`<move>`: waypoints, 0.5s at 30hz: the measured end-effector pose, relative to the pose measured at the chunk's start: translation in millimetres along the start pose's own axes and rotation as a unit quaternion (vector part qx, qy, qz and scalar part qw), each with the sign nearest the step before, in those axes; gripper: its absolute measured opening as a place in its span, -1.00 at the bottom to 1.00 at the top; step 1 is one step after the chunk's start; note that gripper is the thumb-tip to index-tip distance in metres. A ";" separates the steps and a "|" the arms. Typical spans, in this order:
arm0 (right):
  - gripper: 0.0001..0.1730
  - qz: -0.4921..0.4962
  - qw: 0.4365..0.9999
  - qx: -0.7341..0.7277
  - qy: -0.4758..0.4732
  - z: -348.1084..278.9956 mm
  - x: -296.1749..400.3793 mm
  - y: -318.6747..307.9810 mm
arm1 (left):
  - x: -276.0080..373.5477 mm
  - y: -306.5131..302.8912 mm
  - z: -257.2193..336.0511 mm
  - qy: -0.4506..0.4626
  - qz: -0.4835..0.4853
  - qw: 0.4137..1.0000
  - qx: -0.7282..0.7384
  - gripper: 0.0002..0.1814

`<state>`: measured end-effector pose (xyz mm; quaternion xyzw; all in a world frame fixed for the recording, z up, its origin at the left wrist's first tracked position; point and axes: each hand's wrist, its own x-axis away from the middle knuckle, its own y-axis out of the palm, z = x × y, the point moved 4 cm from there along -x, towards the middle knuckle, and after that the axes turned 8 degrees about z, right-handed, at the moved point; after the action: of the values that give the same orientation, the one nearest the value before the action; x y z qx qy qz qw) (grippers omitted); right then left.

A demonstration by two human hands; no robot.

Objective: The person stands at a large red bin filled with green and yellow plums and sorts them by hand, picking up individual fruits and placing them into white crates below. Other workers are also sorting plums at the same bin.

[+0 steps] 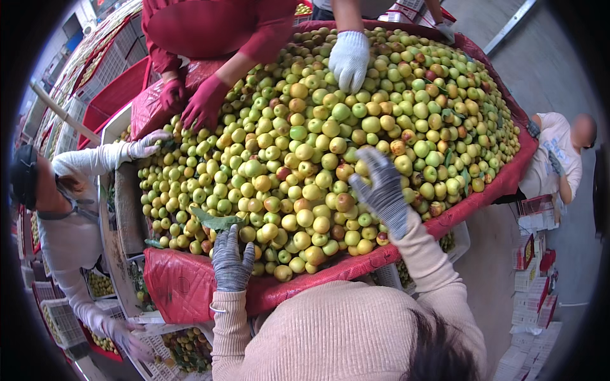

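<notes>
A broad heap of yellow-green jujubes (pixel 305 190), some blushed red-brown, lies in front of me on a table with red padded edging (pixel 329 270). My left hand (pixel 232 261), in a grey knit glove, is palm down at the near edge of the heap. Its fingertips meet a large green leaf (pixel 217 220); the thumb stands apart. Farther right and deeper over the fruit is my right hand (pixel 381 188), gloved the same way. Its fingers and thumb are spread just above or against the jujubes, with nothing visibly held. Both palms are hidden.
Opposite me, a person's red-gloved hand (pixel 205 105) and another's white-gloved hand (pixel 349 61) touch the heap. A co-worker (pixel 71 228) at the left end reaches in beside a padded chute (pixel 129 209). Crates of fruit (pixel 186 350) stand below left; another person (pixel 553 147) is at right.
</notes>
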<state>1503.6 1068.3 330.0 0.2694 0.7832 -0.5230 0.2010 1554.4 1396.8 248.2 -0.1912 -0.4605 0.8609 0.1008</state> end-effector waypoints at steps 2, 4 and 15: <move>-0.52 0.047 0.997 0.048 -0.027 18.8 -2.7 -15.2 | 5.2 -13.3 3.4 0.002 0.020 0.999 0.050 -0.35; -0.51 0.027 0.998 0.054 -0.018 32.4 0.2 -21.2 | 9.9 -31.9 8.8 0.002 0.069 0.984 0.162 -0.44; -0.52 -0.014 0.999 0.033 0.027 56.1 22.5 -24.2 | 149.9 -142.4 -115.1 -0.174 0.508 0.844 -0.018 -0.76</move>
<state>1472.7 1013.6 312.9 0.2788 0.7744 -0.5438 0.1637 1466.7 1615.2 273.3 -0.2472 -0.3247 0.8024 -0.4355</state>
